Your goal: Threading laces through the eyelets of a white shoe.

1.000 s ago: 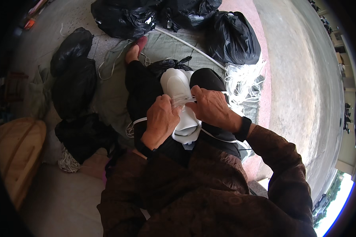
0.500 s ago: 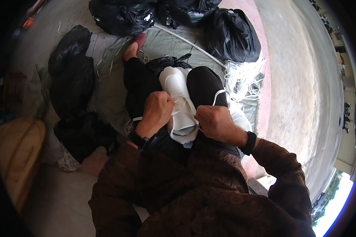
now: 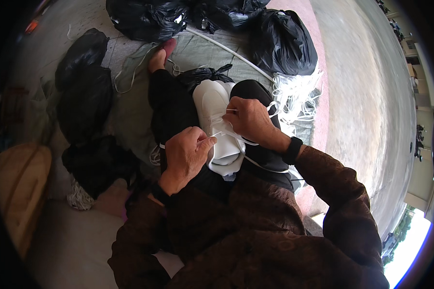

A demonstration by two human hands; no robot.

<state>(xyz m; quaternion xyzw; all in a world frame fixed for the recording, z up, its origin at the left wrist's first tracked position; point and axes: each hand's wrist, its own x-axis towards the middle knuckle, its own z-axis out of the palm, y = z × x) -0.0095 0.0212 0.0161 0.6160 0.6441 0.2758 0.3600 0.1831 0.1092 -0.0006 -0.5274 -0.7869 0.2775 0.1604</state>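
Observation:
A white shoe (image 3: 212,98) lies on my lap between my thighs, its toe pointing away from me and its opening toward me. White lace runs across its eyelets. My left hand (image 3: 187,153) is closed at the shoe's left side, pinching a white shoelace (image 3: 212,136) between thumb and forefinger. Over the right side of the shoe, farther forward, my right hand (image 3: 253,119) is closed on a lace, a short piece of which sticks out at its fingertips. Part of another white shoe shows behind the first one's toe.
Black plastic bags (image 3: 284,43) stand around the far side and left. A bundle of white laces (image 3: 296,96) lies right of my knee, near a white pole (image 3: 229,50) on the green sheet (image 3: 135,70). A wooden board (image 3: 21,188) is at the left.
My right hand has moved forward and left over the shoe. My left hand has come back toward me, with a lace between its fingers.

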